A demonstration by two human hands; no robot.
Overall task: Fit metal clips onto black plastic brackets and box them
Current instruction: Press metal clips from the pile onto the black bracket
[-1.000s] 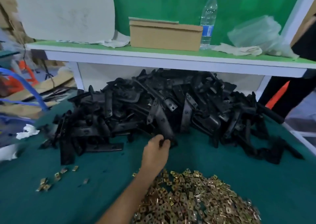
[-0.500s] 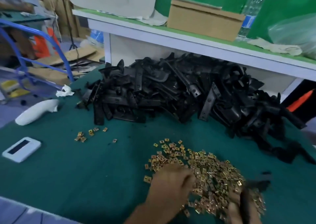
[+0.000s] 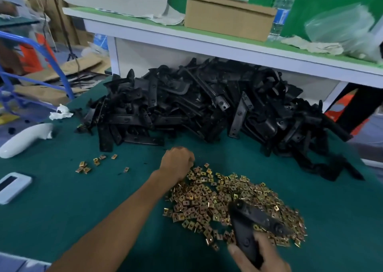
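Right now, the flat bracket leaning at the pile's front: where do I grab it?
Pinch the leaning bracket across its narrow width, mid-length, from the near side. Its broad face points this way, both long edges are exposed, and only its top seems to rest on the pile.

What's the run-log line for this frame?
stage: clip pickup | left hand: at clip pile edge, grasp hidden | right hand: grips black bracket

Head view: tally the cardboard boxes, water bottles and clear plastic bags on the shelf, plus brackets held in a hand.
Cardboard box: 1
Water bottle: 1
Clear plastic bag: 1
Black bracket in the right hand: 1
Total: 4
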